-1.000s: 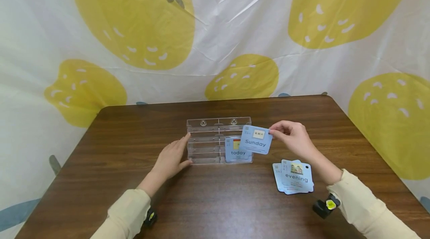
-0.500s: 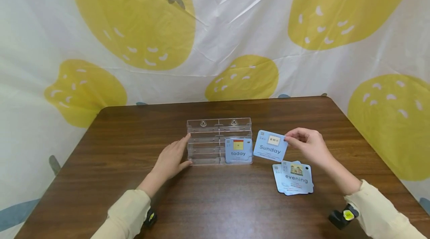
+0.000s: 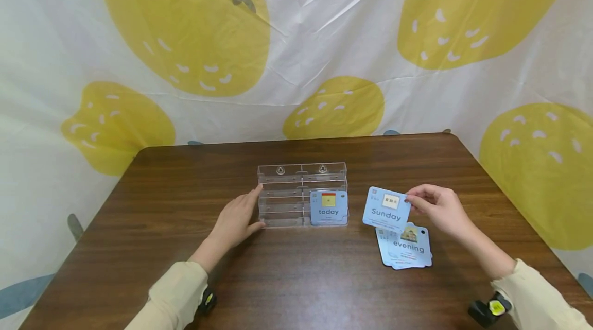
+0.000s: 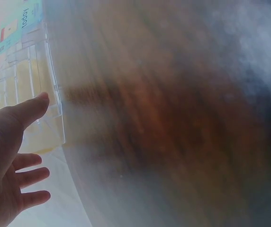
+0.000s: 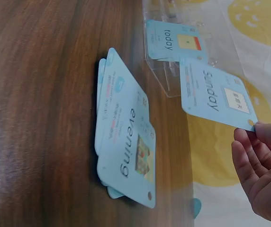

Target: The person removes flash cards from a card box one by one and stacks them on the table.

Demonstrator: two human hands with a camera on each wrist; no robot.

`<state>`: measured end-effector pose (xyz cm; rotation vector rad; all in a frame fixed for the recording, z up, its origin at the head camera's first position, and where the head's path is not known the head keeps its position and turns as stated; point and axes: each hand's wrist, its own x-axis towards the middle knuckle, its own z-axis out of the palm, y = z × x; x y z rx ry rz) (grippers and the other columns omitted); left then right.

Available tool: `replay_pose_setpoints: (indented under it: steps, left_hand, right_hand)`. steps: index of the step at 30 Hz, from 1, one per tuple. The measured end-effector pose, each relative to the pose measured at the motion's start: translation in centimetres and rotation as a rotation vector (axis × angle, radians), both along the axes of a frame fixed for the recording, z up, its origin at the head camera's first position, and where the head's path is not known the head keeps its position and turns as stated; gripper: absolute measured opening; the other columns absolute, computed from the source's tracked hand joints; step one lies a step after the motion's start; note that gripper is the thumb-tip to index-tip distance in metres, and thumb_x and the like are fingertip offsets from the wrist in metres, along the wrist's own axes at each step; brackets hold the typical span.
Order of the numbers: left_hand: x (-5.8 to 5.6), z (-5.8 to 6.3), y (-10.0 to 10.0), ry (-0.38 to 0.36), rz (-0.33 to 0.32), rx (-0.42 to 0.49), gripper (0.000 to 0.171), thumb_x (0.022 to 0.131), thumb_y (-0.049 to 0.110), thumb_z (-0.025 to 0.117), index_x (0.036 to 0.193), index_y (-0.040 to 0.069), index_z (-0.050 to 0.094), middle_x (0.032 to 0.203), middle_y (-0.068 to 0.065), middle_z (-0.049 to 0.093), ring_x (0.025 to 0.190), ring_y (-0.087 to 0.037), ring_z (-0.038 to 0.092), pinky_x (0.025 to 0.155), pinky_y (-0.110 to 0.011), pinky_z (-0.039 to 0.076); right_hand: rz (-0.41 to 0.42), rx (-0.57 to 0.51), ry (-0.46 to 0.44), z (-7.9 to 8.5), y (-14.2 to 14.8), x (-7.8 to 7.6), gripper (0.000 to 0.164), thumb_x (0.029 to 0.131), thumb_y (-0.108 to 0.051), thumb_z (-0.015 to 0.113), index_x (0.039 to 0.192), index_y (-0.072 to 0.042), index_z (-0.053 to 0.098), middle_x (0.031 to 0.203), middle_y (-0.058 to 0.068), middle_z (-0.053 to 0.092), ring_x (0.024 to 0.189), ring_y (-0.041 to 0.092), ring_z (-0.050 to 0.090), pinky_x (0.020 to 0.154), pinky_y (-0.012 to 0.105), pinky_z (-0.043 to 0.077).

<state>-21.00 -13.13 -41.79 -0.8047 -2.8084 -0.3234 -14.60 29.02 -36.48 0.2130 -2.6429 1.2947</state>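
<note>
My right hand (image 3: 440, 211) pinches the punched corner of a light blue flashcard (image 3: 386, 211) reading "Sunday", held tilted in the air. Below it lies a small fanned pile of cards (image 3: 410, 255), "evening" on top, partly covered by the held card in the head view. A clear plastic tiered rack (image 3: 280, 206) stands left of them. In its lower right compartment sits the "today" card (image 3: 329, 209). At the rack's left side rests my left hand (image 3: 237, 216), thumb and fingers extended along its edge; in the left wrist view the thumb lies near the rack's clear wall (image 4: 55, 109).
Everything stands on a dark wooden table (image 3: 296, 278) with rounded far corners. Behind and beside it hangs a white cloth (image 3: 296, 41) printed with large yellow fruits. Each wrist carries a small black camera, such as the right one (image 3: 488, 309).
My right hand has drawn the "Sunday" card to the right and toward me, away from in front of the rack and over the pile, uncovering the "today" card. My left hand has stayed put.
</note>
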Motion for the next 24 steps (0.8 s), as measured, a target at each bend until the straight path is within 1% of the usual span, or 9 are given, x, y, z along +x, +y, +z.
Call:
replay_pose_setpoints:
  steps: [4, 7, 15, 20, 24]
  left_hand:
    - [0.0, 0.0, 0.0, -0.007, 0.0, 0.002, 0.091, 0.074, 0.034, 0.074, 0.143, 0.005, 0.022, 0.128, -0.019, 0.05, 0.112, -0.035, 0.05, 0.096, -0.046, 0.04]
    - [0.0, 0.0, 0.0, -0.008, 0.0, -0.002, 0.091, 0.074, 0.035, 0.073, 0.143, 0.005, 0.022, 0.128, -0.02, 0.05, 0.113, -0.035, 0.05, 0.096, -0.046, 0.039]
    - [-0.1, -0.1, 0.0, -0.001, -0.005, -0.001, 0.092, 0.074, 0.035, 0.074, 0.143, 0.004, 0.021, 0.13, -0.02, 0.048, 0.114, -0.035, 0.049, 0.097, -0.047, 0.038]
    - [-0.2, -0.2, -0.1, 0.032, -0.02, 0.001, 0.091, 0.073, 0.032, 0.075, 0.142, 0.003, 0.024, 0.128, -0.02, 0.05, 0.112, -0.034, 0.051, 0.095, -0.045, 0.04]
    - [-0.2, -0.3, -0.1, 0.039, -0.026, 0.005, 0.091, 0.073, 0.032, 0.075, 0.142, 0.003, 0.024, 0.128, -0.02, 0.05, 0.111, -0.034, 0.051, 0.095, -0.045, 0.041]
  right_hand:
    - [-0.003, -0.044, -0.052, -0.6, 0.5, 0.4, 0.018, 0.089, -0.007, 0.057, 0.094, 0.01, 0.061, 0.08, 0.017, 0.065, 0.062, 0.012, 0.06, 0.055, 0.027, 0.053]
    - [-0.008, -0.07, -0.079, -1.1, 0.8, 0.7, 0.02, 0.089, -0.007, 0.056, 0.096, 0.011, 0.06, 0.08, 0.016, 0.064, 0.063, 0.011, 0.061, 0.056, 0.028, 0.053]
    - [-0.01, -0.114, -0.1, -2.1, 1.6, 1.3, 0.021, 0.088, -0.005, 0.056, 0.096, 0.014, 0.059, 0.078, 0.014, 0.065, 0.063, 0.008, 0.06, 0.056, 0.03, 0.054]
    - [-0.014, -0.131, -0.126, -2.5, 2.0, 1.5, 0.023, 0.089, -0.007, 0.055, 0.098, 0.014, 0.058, 0.079, 0.009, 0.065, 0.064, 0.01, 0.06, 0.058, 0.031, 0.054]
    - [-0.02, -0.148, -0.14, -2.8, 2.3, 1.8, 0.024, 0.09, -0.008, 0.055, 0.099, 0.015, 0.057, 0.077, 0.006, 0.064, 0.065, 0.011, 0.06, 0.058, 0.031, 0.054]
